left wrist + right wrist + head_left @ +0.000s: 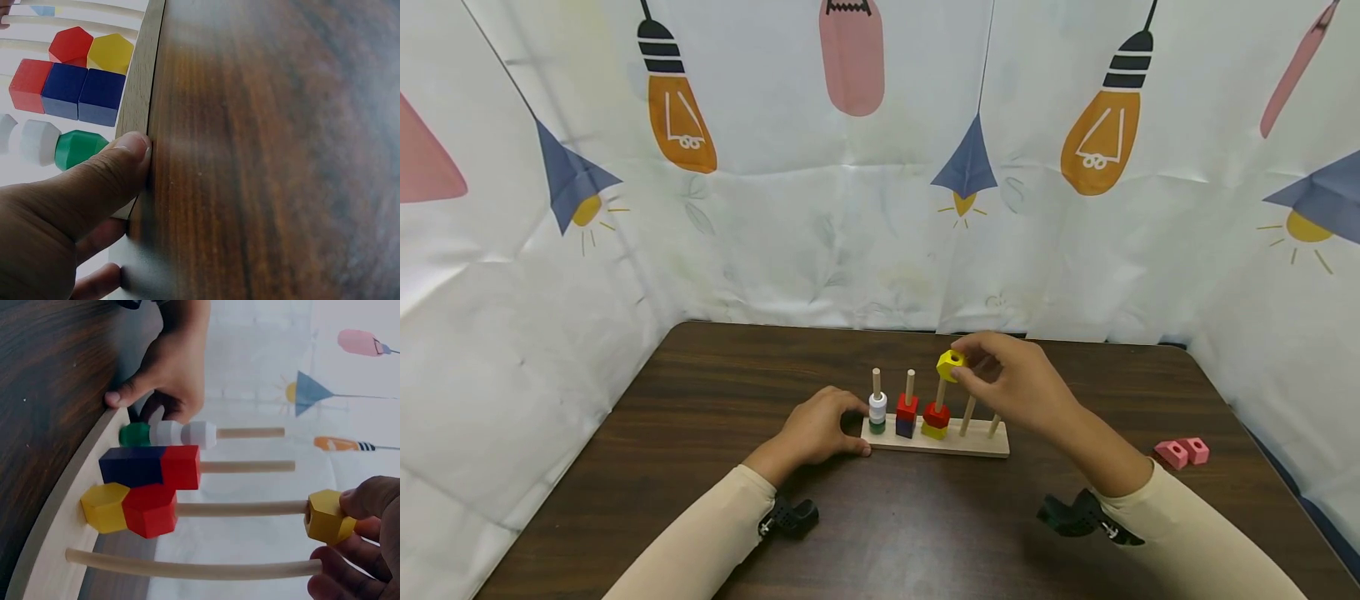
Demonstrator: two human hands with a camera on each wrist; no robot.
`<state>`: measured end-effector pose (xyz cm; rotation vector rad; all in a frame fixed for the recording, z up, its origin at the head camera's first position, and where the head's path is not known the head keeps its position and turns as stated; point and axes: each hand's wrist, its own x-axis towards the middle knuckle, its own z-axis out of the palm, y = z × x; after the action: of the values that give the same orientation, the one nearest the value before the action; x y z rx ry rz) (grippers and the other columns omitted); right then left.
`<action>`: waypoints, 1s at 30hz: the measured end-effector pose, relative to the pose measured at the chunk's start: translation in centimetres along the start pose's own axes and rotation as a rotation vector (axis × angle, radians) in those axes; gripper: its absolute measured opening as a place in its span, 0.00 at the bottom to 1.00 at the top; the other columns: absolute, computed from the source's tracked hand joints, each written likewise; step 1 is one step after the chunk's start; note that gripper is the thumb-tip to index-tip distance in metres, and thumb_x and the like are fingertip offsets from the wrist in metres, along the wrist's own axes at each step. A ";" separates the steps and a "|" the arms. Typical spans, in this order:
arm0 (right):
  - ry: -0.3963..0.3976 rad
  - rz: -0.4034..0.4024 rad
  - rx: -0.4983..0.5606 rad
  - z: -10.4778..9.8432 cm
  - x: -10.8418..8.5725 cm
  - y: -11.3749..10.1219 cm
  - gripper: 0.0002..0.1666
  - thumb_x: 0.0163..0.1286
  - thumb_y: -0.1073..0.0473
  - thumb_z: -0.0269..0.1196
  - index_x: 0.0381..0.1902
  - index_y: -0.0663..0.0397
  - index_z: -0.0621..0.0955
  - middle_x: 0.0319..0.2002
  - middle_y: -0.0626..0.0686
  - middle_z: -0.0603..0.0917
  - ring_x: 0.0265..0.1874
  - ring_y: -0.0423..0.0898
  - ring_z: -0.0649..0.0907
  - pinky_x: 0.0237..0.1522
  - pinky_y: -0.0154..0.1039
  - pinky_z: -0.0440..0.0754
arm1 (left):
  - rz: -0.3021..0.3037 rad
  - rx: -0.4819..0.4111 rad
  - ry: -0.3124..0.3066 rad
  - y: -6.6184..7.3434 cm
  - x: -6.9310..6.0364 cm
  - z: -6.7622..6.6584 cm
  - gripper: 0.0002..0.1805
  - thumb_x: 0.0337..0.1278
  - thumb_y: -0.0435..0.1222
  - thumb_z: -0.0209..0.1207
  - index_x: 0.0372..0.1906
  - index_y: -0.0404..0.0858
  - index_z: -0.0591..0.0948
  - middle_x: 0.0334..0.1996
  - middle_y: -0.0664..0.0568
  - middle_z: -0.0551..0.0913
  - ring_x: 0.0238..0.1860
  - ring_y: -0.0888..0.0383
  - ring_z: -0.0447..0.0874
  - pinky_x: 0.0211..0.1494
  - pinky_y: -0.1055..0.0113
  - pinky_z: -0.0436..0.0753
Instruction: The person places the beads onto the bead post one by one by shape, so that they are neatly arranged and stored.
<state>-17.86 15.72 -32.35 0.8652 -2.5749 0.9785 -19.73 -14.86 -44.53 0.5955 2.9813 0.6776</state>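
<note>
A wooden peg stand (925, 445) with several upright pegs stands on the table. My left hand (822, 423) grips its left end, the thumb (128, 150) pressing on the front edge. My right hand (1022, 375) pinches a yellow hexagonal bead (330, 517) at the tip of the third peg; I cannot tell whether the peg has entered its hole. Lower on that peg, a red hexagonal bead (150, 510) sits over a yellow one (105, 507). A red cube (181, 467) tops dark blue cubes (64, 90) on the second peg. The first holds white beads (877, 407) above a green bead (80, 149).
Two pink blocks with holes (1195, 451) lie on the dark wooden table (700, 433), right of the stand. The two rightmost pegs (967, 415) carry no beads. A printed white cloth (760, 250) hangs behind and around the table.
</note>
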 end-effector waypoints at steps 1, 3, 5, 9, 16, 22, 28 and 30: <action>0.000 0.006 0.008 0.1 0.0 0.0 0.20 0.64 0.64 0.74 0.53 0.56 0.84 0.42 0.47 0.87 0.37 0.43 0.85 0.40 0.45 0.86 | 0.000 0.001 0.000 0.0 0.0 0.0 0.29 0.38 0.52 0.82 0.50 0.51 0.88 0.52 0.57 0.85 0.60 0.54 0.78 0.57 0.50 0.80; 0.001 0.018 0.020 0.3 0.0 -0.2 0.20 0.64 0.64 0.74 0.53 0.56 0.84 0.42 0.48 0.87 0.37 0.43 0.85 0.40 0.46 0.86 | 0.002 0.000 0.001 0.0 0.0 0.0 0.29 0.38 0.52 0.82 0.50 0.51 0.88 0.52 0.58 0.85 0.60 0.54 0.78 0.57 0.50 0.80; 0.000 0.027 0.027 0.6 0.0 -0.2 0.20 0.63 0.64 0.75 0.53 0.57 0.83 0.42 0.47 0.87 0.37 0.43 0.85 0.40 0.45 0.86 | 0.004 -0.002 0.002 0.1 0.0 -0.1 0.29 0.38 0.52 0.82 0.50 0.51 0.88 0.52 0.58 0.85 0.60 0.54 0.78 0.57 0.50 0.80; -0.009 0.029 0.016 1.1 0.0 -0.2 0.21 0.63 0.64 0.75 0.54 0.58 0.83 0.43 0.47 0.87 0.37 0.42 0.84 0.41 0.42 0.85 | 0.006 -0.005 0.007 0.1 -0.1 0.0 0.29 0.38 0.52 0.82 0.50 0.51 0.88 0.52 0.58 0.85 0.60 0.54 0.78 0.57 0.49 0.80; -0.027 0.042 0.024 1.8 -0.2 -0.2 0.22 0.64 0.64 0.74 0.54 0.59 0.82 0.44 0.47 0.86 0.38 0.41 0.83 0.40 0.38 0.84 | 0.012 -0.002 0.004 0.1 -0.1 -0.1 0.29 0.38 0.52 0.82 0.50 0.51 0.88 0.52 0.57 0.85 0.59 0.53 0.78 0.56 0.49 0.80; -0.022 0.057 -0.007 2.2 -0.5 -0.3 0.23 0.64 0.64 0.74 0.56 0.58 0.82 0.45 0.48 0.86 0.39 0.42 0.84 0.41 0.40 0.84 | 0.015 -0.007 0.003 0.1 -0.1 -0.1 0.29 0.38 0.53 0.82 0.51 0.51 0.88 0.52 0.57 0.85 0.60 0.53 0.78 0.56 0.48 0.80; -0.006 0.088 -0.027 2.9 -0.6 -0.6 0.26 0.64 0.64 0.73 0.59 0.59 0.80 0.45 0.50 0.86 0.38 0.44 0.83 0.40 0.43 0.85 | 0.007 -0.004 0.008 0.1 -0.1 -0.1 0.29 0.38 0.52 0.82 0.51 0.51 0.88 0.52 0.57 0.85 0.60 0.53 0.78 0.55 0.48 0.80; 0.006 0.096 -0.028 3.2 -0.7 -0.5 0.27 0.64 0.64 0.73 0.60 0.59 0.79 0.44 0.49 0.86 0.37 0.43 0.83 0.39 0.42 0.84 | 0.004 -0.007 0.008 0.1 -0.1 -0.1 0.29 0.38 0.52 0.82 0.51 0.51 0.88 0.52 0.58 0.85 0.60 0.54 0.77 0.56 0.48 0.80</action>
<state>-17.07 13.60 -34.75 0.7362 -2.6408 0.9661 -19.58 -14.86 -44.43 0.6000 2.9845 0.6916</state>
